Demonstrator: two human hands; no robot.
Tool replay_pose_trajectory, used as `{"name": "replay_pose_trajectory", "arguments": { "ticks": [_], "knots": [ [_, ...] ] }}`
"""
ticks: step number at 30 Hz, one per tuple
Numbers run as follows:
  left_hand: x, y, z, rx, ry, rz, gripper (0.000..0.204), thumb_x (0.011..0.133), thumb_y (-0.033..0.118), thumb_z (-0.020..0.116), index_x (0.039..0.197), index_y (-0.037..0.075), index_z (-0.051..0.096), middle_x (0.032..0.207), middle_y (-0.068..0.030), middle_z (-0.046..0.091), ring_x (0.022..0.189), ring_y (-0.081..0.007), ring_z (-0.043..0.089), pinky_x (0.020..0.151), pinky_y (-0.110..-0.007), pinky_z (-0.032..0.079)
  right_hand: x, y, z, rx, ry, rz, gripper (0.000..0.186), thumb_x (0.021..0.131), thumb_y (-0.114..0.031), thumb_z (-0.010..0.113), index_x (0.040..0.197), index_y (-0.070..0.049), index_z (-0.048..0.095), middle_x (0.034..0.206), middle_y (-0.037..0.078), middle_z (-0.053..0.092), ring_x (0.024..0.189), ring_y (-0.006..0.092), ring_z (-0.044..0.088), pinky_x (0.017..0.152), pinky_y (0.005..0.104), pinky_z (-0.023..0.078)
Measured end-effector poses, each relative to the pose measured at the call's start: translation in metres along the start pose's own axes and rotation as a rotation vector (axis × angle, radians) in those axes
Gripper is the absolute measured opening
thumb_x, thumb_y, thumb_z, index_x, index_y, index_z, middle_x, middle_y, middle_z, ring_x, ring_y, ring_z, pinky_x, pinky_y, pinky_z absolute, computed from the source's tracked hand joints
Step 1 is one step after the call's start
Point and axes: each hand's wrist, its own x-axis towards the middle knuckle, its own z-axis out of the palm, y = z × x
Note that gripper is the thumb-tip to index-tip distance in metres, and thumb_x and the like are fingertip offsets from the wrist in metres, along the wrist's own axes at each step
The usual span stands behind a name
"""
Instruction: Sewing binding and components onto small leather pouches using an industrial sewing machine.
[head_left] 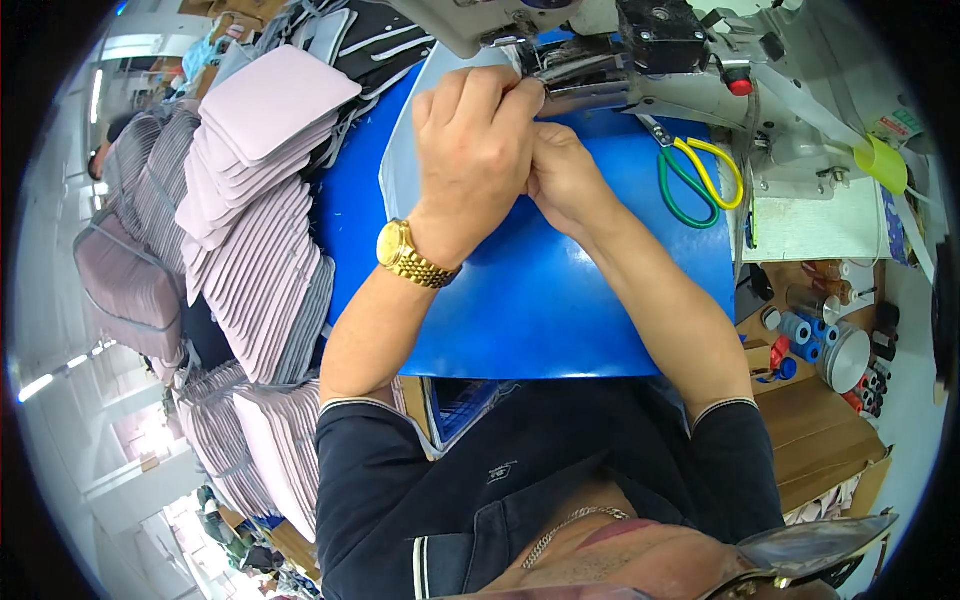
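My left hand [475, 150], a gold watch on its wrist, is closed with fingertips pinched together beside the needle area of a sewing machine [590, 75]. Close against it, my right hand [568, 178] has its fingers bent inward and closed. Whatever the two hands pinch between them is hidden by the fingers. A pale grey flat panel [398, 160] lies under and left of my left hand, on the blue tabletop [560, 310]. Scissors [685, 195] with one green and one yellow handle loop lie to the right of my right hand.
Tall stacks of pale pink padded panels [280, 100] crowd the left side, with dark strips [385, 45] behind them. The machine's body fills the far right. Blue thread spools [800, 330] and a cardboard box [815, 430] sit lower at right.
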Motion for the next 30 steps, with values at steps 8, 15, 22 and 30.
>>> {"name": "replay_pose_trajectory", "arguments": {
  "ticks": [8,15,22,30],
  "knots": [
    [0.004,-0.006,-0.013,0.036,0.007,0.066,0.013,0.078,0.015,0.068,0.091,0.011,0.067,0.091,-0.0016,0.06,0.084,-0.0198,0.056,0.068,-0.034,0.041,-0.003,-0.007,0.004,0.046,0.025,0.072,0.036,0.103,-0.031,0.047,0.091,-0.003,0.066,0.087,0.009,0.07,0.075,0.0165,0.069,0.073,0.0332,0.059],
    [0.003,0.007,-0.012,-0.141,-0.05,-0.084,0.014,0.077,0.006,0.075,0.09,0.005,0.07,0.084,-0.0075,0.06,0.076,-0.0251,0.055,0.068,-0.035,0.046,-0.003,-0.006,0.005,-0.089,0.124,0.061,0.04,0.102,-0.032,0.047,0.085,0.0,0.066,0.084,0.009,0.069,0.073,0.0178,0.068,0.069,0.0338,0.059],
    [0.008,0.019,-0.007,-0.12,-0.062,-0.198,0.01,0.079,0.007,0.073,0.088,0.003,0.07,0.084,-0.0094,0.061,0.077,-0.0268,0.056,0.07,-0.036,0.045,-0.008,0.002,0.003,-0.153,0.142,-0.146,0.041,0.102,-0.029,0.046,0.079,0.001,0.064,0.076,0.007,0.066,0.067,0.0136,0.063,0.059,0.0291,0.053],
    [0.016,0.031,-0.015,-0.124,-0.112,-0.337,0.014,0.081,0.009,0.069,0.092,0.003,0.073,0.088,-0.0124,0.062,0.082,-0.0284,0.058,0.072,-0.037,0.047,-0.019,-0.041,0.001,-0.384,0.12,-0.079,0.035,0.096,-0.022,0.053,0.072,0.002,0.06,0.064,0.005,0.06,0.059,0.0102,0.057,0.053,0.0277,0.048]
  ]
}}
